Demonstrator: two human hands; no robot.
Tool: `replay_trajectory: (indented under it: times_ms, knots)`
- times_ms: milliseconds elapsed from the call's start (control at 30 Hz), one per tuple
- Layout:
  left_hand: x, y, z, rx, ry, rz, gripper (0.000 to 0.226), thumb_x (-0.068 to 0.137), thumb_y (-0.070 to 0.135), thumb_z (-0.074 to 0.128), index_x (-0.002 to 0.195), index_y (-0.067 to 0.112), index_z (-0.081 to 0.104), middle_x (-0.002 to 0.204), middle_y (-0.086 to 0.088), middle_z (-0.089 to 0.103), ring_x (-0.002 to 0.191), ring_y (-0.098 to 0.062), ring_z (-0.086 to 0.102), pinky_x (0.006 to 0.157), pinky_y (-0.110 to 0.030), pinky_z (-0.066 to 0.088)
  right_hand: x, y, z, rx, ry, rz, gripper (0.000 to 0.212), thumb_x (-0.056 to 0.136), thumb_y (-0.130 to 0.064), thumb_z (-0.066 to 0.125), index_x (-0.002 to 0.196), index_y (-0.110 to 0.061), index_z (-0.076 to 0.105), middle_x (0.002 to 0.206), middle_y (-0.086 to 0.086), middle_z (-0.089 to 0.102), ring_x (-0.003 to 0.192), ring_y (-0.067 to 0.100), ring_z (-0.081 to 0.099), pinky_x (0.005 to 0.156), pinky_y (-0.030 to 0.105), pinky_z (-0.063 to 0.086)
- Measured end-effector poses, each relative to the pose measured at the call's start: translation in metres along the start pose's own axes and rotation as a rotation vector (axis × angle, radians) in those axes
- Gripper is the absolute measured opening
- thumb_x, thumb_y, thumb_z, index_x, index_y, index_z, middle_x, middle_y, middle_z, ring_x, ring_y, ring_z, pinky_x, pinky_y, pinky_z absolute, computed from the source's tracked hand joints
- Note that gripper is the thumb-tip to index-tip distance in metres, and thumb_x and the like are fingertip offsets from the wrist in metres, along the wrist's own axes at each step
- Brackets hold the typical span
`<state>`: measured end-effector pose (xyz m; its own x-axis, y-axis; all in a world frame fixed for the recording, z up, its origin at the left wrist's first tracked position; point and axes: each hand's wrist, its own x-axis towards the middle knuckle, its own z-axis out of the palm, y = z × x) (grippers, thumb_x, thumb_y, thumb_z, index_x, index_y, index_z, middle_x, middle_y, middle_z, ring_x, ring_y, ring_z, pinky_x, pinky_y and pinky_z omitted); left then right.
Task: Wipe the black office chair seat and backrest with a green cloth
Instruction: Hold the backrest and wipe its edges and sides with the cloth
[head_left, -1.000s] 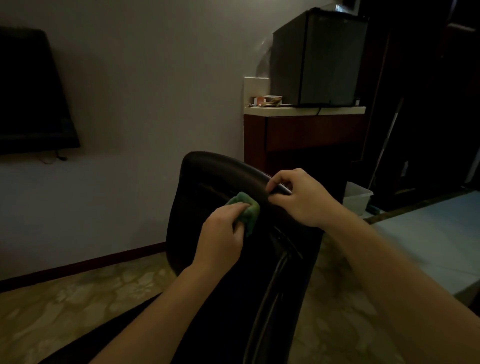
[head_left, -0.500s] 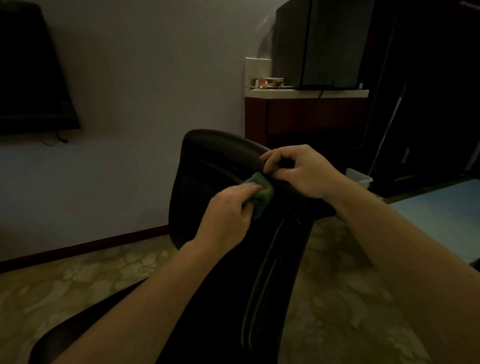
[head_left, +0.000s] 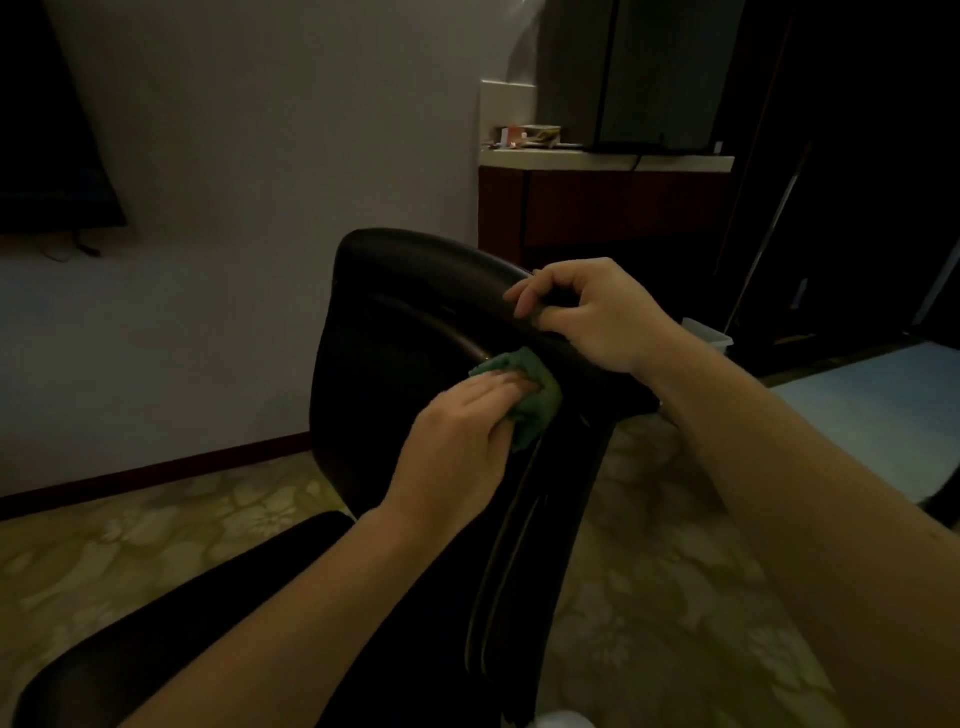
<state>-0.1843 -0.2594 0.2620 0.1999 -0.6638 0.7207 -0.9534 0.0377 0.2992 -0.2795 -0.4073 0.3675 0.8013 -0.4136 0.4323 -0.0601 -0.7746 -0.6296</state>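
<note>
1. Black office chair, smooth, padded and curved along its top rim: it stands on a pale patterned floor before a cream wall, its backrest seen at an angle from one side
2. Green cloth, a small bunched piece of soft fabric: it lies against the upper backrest, just below the top rim
3. Left hand: the fingers lie straight and flat over the green cloth and press it to the backrest; the thumb is hidden, so a pinch underneath cannot be ruled out
4. Right hand: fingers and thumb curl round the top rim, just above and to the right of the green cloth, near it but apart; this grip appears to steady the chair
5. Step in hand, as judged: wiping the upper backrest. The black padded part at lower left may be the seat or an armrest; which one cannot be told
6. Next move, as judged: a sweep along and down the backrest under even pressure, with the rim braced so the chair does not swivel; the seat likely remains for later
</note>
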Motion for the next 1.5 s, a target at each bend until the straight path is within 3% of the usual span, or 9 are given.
replay_trajectory:
  times_ms: [100, 267, 367, 433, 533, 733, 900, 1200, 1500]
  knots:
    - [0.016, -0.012, -0.010, 0.007, -0.008, -0.039, 0.039, 0.093, 0.002, 0.059, 0.130, 0.012, 0.064, 0.131, -0.002, 0.065, 0.123, -0.015, 0.058, 0.109, -0.032, 0.045, 0.002, -0.001, 0.000, 0.011, 0.002, -0.001, 0.020, 0.090, 0.001, 0.061, 0.090, -0.016, 0.071, 0.109, -0.016, 0.067, 0.099, -0.012, 0.055, 0.076, 0.005, 0.040]
    - [0.046, -0.035, -0.021, -0.079, 0.012, -0.292, 0.039, 0.099, 0.012, 0.052, 0.138, 0.019, 0.055, 0.124, -0.001, 0.066, 0.106, -0.006, 0.060, 0.098, -0.026, 0.051, 0.004, 0.000, 0.000, 0.052, -0.010, -0.001, 0.022, 0.090, 0.001, 0.061, 0.088, -0.019, 0.070, 0.108, -0.014, 0.068, 0.102, -0.007, 0.059, 0.085, 0.011, 0.043]
    - [0.060, -0.044, -0.024, -0.057, 0.024, -0.342, 0.038, 0.101, 0.013, 0.050, 0.138, 0.018, 0.055, 0.118, -0.003, 0.068, 0.102, -0.012, 0.063, 0.096, -0.033, 0.054, 0.004, 0.000, -0.001, 0.084, -0.011, 0.007, 0.024, 0.089, 0.001, 0.062, 0.087, -0.021, 0.069, 0.108, -0.014, 0.069, 0.106, -0.002, 0.060, 0.093, 0.019, 0.043]
    - [0.061, -0.041, -0.024, -0.060, 0.027, -0.360, 0.036, 0.101, 0.013, 0.050, 0.136, 0.019, 0.056, 0.117, -0.002, 0.068, 0.101, -0.009, 0.062, 0.096, -0.028, 0.052, 0.005, 0.001, -0.001, 0.079, -0.009, 0.007, 0.025, 0.089, 0.001, 0.062, 0.087, -0.023, 0.069, 0.107, -0.014, 0.069, 0.106, -0.001, 0.059, 0.095, 0.022, 0.044]
    - [0.040, -0.013, -0.011, -0.074, 0.053, -0.293, 0.035, 0.099, 0.010, 0.053, 0.133, 0.017, 0.059, 0.124, -0.001, 0.066, 0.111, -0.008, 0.061, 0.102, -0.018, 0.042, 0.005, 0.003, -0.001, 0.080, 0.004, 0.022, 0.026, 0.088, 0.000, 0.064, 0.086, -0.025, 0.070, 0.109, -0.012, 0.069, 0.107, 0.004, 0.060, 0.096, 0.028, 0.047]
    - [0.012, 0.002, 0.000, -0.037, 0.036, -0.131, 0.036, 0.094, 0.006, 0.059, 0.130, 0.010, 0.062, 0.127, -0.002, 0.066, 0.119, -0.016, 0.060, 0.106, -0.027, 0.046, 0.007, 0.001, 0.001, 0.014, 0.031, 0.019, 0.022, 0.089, -0.004, 0.064, 0.095, -0.023, 0.072, 0.109, -0.016, 0.063, 0.098, -0.002, 0.056, 0.075, 0.010, 0.042]
    - [0.014, 0.007, -0.005, -0.053, 0.010, -0.153, 0.038, 0.097, 0.010, 0.055, 0.135, 0.014, 0.060, 0.131, 0.001, 0.064, 0.123, -0.013, 0.057, 0.108, -0.026, 0.044, 0.007, 0.003, 0.002, 0.017, 0.043, 0.031, 0.022, 0.088, -0.006, 0.066, 0.091, -0.027, 0.071, 0.115, -0.011, 0.063, 0.106, 0.004, 0.056, 0.079, 0.012, 0.041]
    - [0.030, 0.035, -0.013, -0.031, 0.016, -0.321, 0.021, 0.100, 0.021, 0.050, 0.113, 0.021, 0.066, 0.093, 0.008, 0.067, 0.082, -0.007, 0.063, 0.079, -0.025, 0.056, 0.014, 0.003, 0.001, 0.007, 0.028, 0.020, 0.023, 0.088, -0.001, 0.064, 0.089, -0.024, 0.070, 0.110, -0.011, 0.068, 0.105, 0.000, 0.057, 0.082, 0.011, 0.040]
    - [0.018, 0.036, -0.003, 0.165, 0.018, -0.134, 0.019, 0.094, 0.015, 0.057, 0.107, 0.018, 0.070, 0.098, 0.001, 0.073, 0.085, -0.020, 0.069, 0.072, -0.036, 0.058, 0.021, 0.009, 0.001, 0.052, 0.024, 0.014, 0.019, 0.086, 0.002, 0.064, 0.089, -0.016, 0.071, 0.106, -0.012, 0.069, 0.104, 0.000, 0.059, 0.086, 0.014, 0.044]
